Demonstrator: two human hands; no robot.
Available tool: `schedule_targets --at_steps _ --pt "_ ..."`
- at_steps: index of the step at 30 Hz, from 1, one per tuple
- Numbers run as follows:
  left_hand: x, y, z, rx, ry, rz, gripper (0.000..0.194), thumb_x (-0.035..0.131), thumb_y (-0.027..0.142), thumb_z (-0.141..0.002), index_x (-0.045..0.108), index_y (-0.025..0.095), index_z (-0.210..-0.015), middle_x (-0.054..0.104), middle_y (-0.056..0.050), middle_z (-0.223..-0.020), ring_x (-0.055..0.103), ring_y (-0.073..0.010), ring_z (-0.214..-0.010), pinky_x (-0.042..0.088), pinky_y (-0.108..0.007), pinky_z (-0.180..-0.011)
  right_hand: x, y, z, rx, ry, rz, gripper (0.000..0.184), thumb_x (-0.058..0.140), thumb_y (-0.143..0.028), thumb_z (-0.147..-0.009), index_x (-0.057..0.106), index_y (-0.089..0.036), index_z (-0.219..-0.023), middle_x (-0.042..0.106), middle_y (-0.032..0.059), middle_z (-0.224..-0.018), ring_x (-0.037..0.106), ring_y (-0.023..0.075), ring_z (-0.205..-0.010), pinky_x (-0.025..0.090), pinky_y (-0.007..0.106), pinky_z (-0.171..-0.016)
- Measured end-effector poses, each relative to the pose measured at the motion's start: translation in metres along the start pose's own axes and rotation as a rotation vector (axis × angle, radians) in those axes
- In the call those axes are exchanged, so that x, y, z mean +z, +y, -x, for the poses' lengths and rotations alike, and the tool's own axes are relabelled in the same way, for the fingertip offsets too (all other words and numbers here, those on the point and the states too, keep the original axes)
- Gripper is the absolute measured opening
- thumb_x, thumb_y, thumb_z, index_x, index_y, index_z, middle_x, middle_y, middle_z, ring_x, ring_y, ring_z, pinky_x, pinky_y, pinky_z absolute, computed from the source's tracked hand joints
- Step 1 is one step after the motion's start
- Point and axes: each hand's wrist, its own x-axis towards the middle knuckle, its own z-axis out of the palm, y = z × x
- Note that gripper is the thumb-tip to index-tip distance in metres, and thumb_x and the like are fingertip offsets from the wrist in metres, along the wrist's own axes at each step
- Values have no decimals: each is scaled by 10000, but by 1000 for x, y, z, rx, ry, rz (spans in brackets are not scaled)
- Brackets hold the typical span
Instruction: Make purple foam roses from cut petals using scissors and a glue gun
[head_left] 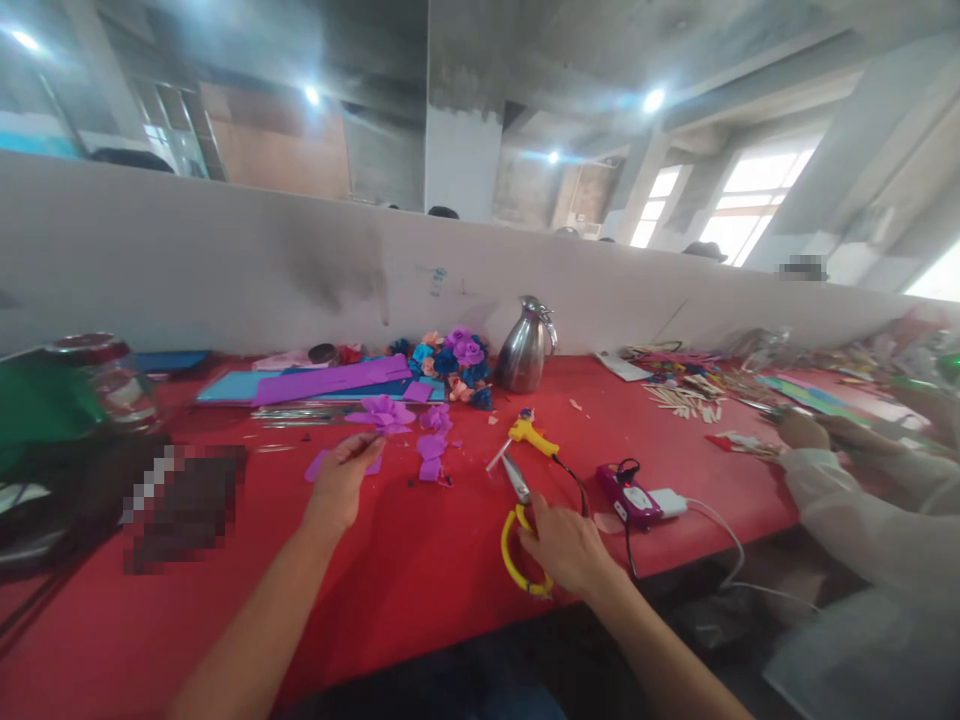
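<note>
My left hand [343, 480] is closed, its fingertips pinching a purple paper flower [381, 412] a little above the red table. My right hand [566, 540] has its fingers on the handles of scissors [517, 535] with yellow grips, the blades pointing away from me. Just beyond the blades lies a yellow glue gun [534, 436] with a black cord. Between my hands are purple paper petals and pieces [431, 455]. Another flat purple piece lies partly hidden behind my left hand.
Behind are purple paper strips [330, 380], a heap of paper roses [461, 360] and a steel jug [525, 345]. A purple power strip [628, 497] with a white plug and cables sits right. A co-worker's sleeve [847, 500] reaches in at far right. A jar [112, 380] stands left.
</note>
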Motion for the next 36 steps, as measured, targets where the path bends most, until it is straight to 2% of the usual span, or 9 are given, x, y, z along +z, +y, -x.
schedule_targets --at_steps 6,10,13,16,19,24,29,32,36 --pt "-1 0 -17 -33 73 33 427 862 381 -344 703 174 -683 638 18 -621 497 -99 -600 361 -225 -576 7 -6 -25 15 66 17 384 392 -355 -931 459 -210 -1280 641 129 -1046 674 267 -881 485 344 -693" --pt "-10 -5 -19 -29 77 60 447 867 376 -342 698 156 -694 651 13 -627 536 -109 -622 395 -237 -614 3 -9 -46 28 99 17 314 414 -319 -924 552 -192 -1176 609 145 -1072 652 270 -906 487 355 -715" --pt "-16 -10 -15 -71 121 119 458 872 363 -342 692 140 -700 664 8 -634 568 -111 -626 432 -252 -649 -4 -18 -57 -53 180 -3 264 452 -269 -897 641 -159 -1046 587 183 -1112 578 315 -1053 478 387 -786" --pt "-15 -13 -10 -108 99 185 446 871 331 -372 699 129 -731 690 -14 -683 594 -112 -629 461 -263 -659 -8 -45 -74 -248 264 -225 255 506 -248 -866 663 -170 -1051 617 155 -1128 540 290 -1120 446 397 -899" --pt "-12 -13 -5 -127 76 238 382 869 285 -402 701 140 -713 693 -4 -672 606 -102 -629 472 -248 -676 -4 -90 -96 -429 201 -673 297 562 -248 -830 646 -174 -1105 661 103 -1115 604 209 -1025 456 340 -913" --pt "-11 -14 2 -136 43 210 271 835 256 -473 705 157 -689 698 -6 -674 618 -119 -636 481 -259 -679 16 -151 -117 -366 38 -1284 415 655 -342 -733 651 -147 -1100 698 104 -1053 654 204 -841 517 347 -771" --pt "-11 -16 4 -78 7 12 233 793 279 -531 737 165 -726 721 -38 -740 639 -169 -710 486 -301 -742 35 -157 -115 -310 37 -1581 364 700 -388 -678 711 -149 -952 724 79 -929 646 197 -808 498 339 -785" --pt "-8 -15 6 7 -31 -122 208 751 305 -601 753 194 -777 736 -46 -802 648 -213 -812 476 -341 -820 40 -151 -114 -320 110 -1571 280 691 -378 -706 724 -161 -879 717 62 -868 630 196 -803 488 327 -772" --pt "-5 -13 9 62 -59 -198 156 721 307 -636 755 229 -766 727 -19 -748 641 -228 -806 473 -354 -815 37 -147 -114 -435 255 -1467 189 657 -346 -753 725 -182 -817 688 57 -892 599 186 -806 479 302 -736"
